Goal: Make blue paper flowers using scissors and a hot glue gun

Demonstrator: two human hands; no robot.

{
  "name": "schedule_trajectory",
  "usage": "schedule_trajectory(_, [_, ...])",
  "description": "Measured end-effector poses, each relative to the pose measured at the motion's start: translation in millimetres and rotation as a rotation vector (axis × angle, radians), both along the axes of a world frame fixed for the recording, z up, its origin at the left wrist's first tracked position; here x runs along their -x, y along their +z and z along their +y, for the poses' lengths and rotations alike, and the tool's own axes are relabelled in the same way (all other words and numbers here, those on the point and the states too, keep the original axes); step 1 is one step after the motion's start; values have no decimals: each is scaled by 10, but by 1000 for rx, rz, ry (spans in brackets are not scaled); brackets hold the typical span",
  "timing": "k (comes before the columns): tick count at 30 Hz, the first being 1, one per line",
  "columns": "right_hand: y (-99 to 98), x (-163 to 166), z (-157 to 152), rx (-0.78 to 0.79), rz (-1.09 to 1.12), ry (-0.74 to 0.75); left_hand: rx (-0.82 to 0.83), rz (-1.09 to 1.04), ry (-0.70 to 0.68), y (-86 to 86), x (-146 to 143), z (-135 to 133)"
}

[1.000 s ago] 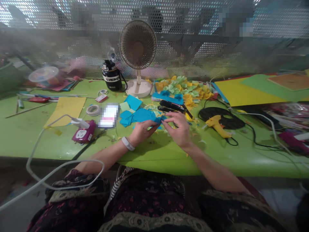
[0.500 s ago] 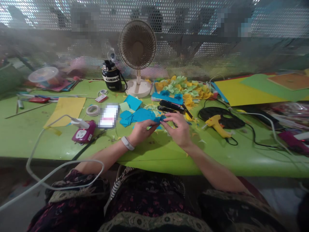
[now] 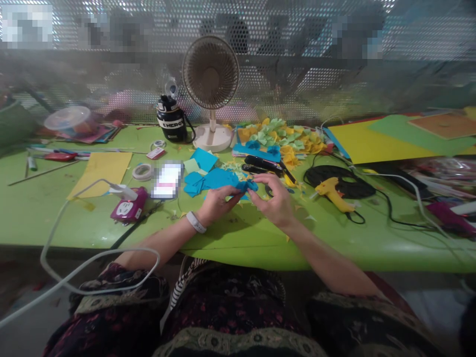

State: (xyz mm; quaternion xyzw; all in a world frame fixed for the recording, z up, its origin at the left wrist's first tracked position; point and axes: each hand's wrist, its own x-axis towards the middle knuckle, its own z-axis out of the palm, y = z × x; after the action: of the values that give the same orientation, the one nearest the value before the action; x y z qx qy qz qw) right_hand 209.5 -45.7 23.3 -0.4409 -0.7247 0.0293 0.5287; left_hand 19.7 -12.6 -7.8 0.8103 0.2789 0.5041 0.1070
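Note:
A small blue paper flower (image 3: 249, 186) with curled petals is held up over the green table. My left hand (image 3: 219, 202) grips its left side between thumb and fingers; a white band circles that wrist. On the other side, my right hand (image 3: 275, 201) has thumb and index finger around the flower's right edge. Just behind the left fingers lie several blue paper pieces (image 3: 215, 178). Two finished blue flowers (image 3: 274, 150) rest on a stack of blue paper farther back. A black stapler-like tool (image 3: 263, 164) lies beyond the right fingers.
A yellow glue gun (image 3: 336, 195) lies on a black disc at right. Green and yellow paper flowers (image 3: 284, 136) are heaped at the back. A fan (image 3: 211, 74), black bottle (image 3: 171, 119), phone (image 3: 167, 181), tape roll (image 3: 143, 171) and purple socket adapter (image 3: 130, 206) with white cable stand around.
The thumb and index finger of my right hand have spread a little, and more of the blue flower shows between them. My left hand keeps its grip. The view has tilted slightly.

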Motion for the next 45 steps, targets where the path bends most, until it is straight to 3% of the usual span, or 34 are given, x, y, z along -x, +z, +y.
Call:
schedule_trajectory(9, [-33, -5, 17, -18, 5, 10, -110, 53, 1, 2, 19, 4])
schedule_trajectory(17, [-33, -7, 18, 7, -5, -11, -106, 98, -21, -7, 46, 12])
schedule_trajectory(28, [-61, -20, 29, -75, -44, 32, 163, -55, -35, -22, 5, 18])
schedule_trajectory(45, [-141, -44, 71, -110, -162, -41, 221, -57, -59, -39, 16, 13])
